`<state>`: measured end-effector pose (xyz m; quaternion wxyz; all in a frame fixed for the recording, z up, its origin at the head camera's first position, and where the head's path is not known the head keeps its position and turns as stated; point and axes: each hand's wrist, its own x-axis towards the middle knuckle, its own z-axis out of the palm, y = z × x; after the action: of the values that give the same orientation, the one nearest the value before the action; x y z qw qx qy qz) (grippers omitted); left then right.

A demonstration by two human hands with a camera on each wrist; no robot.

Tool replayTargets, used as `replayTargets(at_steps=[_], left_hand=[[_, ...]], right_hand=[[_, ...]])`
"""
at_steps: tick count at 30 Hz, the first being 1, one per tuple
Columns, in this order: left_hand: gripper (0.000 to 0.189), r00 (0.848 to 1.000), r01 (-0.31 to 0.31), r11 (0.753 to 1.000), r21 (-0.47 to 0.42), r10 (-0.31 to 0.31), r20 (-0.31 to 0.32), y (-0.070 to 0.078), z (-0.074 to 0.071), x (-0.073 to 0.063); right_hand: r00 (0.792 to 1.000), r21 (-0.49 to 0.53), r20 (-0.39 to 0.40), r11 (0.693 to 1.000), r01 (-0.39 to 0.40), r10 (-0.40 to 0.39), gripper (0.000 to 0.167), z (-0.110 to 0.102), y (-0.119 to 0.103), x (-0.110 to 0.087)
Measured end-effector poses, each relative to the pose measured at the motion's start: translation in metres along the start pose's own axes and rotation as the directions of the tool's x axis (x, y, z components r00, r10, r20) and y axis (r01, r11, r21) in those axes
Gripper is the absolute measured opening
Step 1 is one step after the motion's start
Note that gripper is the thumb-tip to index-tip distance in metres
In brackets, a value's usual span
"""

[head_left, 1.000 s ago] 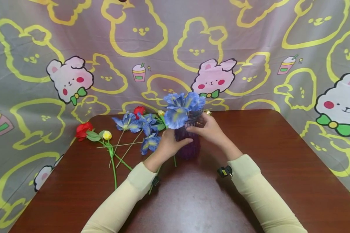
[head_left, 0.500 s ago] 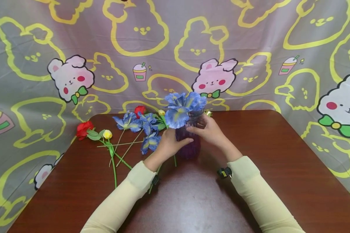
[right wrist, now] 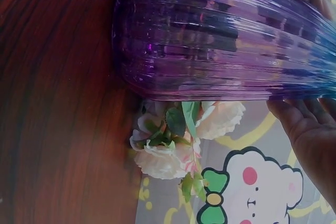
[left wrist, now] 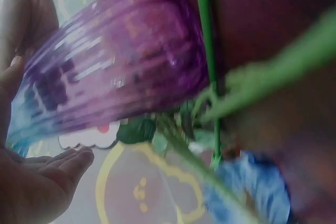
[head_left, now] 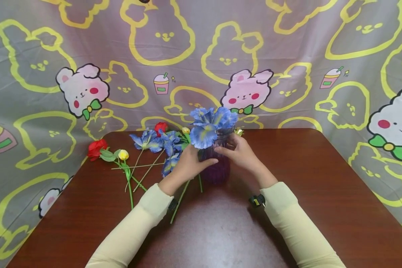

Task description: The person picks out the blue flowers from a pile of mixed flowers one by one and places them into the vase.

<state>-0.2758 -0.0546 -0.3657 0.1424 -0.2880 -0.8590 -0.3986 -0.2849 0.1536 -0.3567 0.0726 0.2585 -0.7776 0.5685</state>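
Note:
A ribbed glass vase (head_left: 218, 169), purple fading to blue at the neck, stands on the table. Large blue iris blooms (head_left: 204, 128) spread over its mouth. My right hand (head_left: 243, 152) holds the vase by its upper part, thumb in front and fingers behind. On the left side my left hand (head_left: 184, 165) is beside the vase, thumb pointing across its front; in the left wrist view its straight fingers (left wrist: 73, 163) stand apart from the glass (left wrist: 121, 56).
Left of the vase lie blue irises (head_left: 146, 140), red roses (head_left: 97, 149) and a yellow bud (head_left: 123, 155) with crossing green stems (head_left: 131, 190). Pale flowers (right wrist: 163, 161) lie behind the vase. A printed curtain (head_left: 174, 48) hangs behind the brown table (head_left: 321, 193).
My left hand and forearm have drawn slightly left, away from the vase, partly covering one blue iris and baring more green stem. The right hand and vase have stayed in place.

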Motion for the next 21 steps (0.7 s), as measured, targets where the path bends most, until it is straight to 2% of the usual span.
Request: replayTargets(at_steps=[2,5,7,12,16,21], left_hand=[[0.089,1.000,0.014,1.000,0.011,-0.014,0.001,-0.001,-0.010,-0.002],[0.086,0.999,0.053,0.996,0.077,-0.054,0.008,-0.007,-0.027,-0.006],[0.082,0.997,0.066,0.988,0.140,-0.070,0.024,-0.014,-0.038,-0.009],[0.066,0.996,0.074,0.969,0.234,-0.085,0.037,-0.035,-0.066,-0.018],[0.057,0.992,0.095,0.943,0.319,-0.117,0.050,-0.054,-0.085,-0.029],[0.049,0.977,0.143,0.897,0.418,-0.196,0.086,-0.081,-0.107,-0.043]], right_hand=[[1.000,0.005,-0.003,1.000,0.000,0.000,0.054,0.000,0.000,-0.001],[1.000,0.016,-0.001,1.000,0.000,0.000,0.051,0.000,-0.002,-0.001],[1.000,0.022,-0.002,1.000,-0.004,0.004,0.050,0.000,-0.002,-0.002],[1.000,0.026,-0.015,0.999,-0.026,0.026,0.048,0.000,0.001,-0.002],[1.000,0.026,-0.016,0.999,-0.027,0.027,0.045,0.001,0.002,-0.002],[1.000,0.019,-0.014,1.000,-0.017,0.017,0.044,0.001,0.002,-0.001]])
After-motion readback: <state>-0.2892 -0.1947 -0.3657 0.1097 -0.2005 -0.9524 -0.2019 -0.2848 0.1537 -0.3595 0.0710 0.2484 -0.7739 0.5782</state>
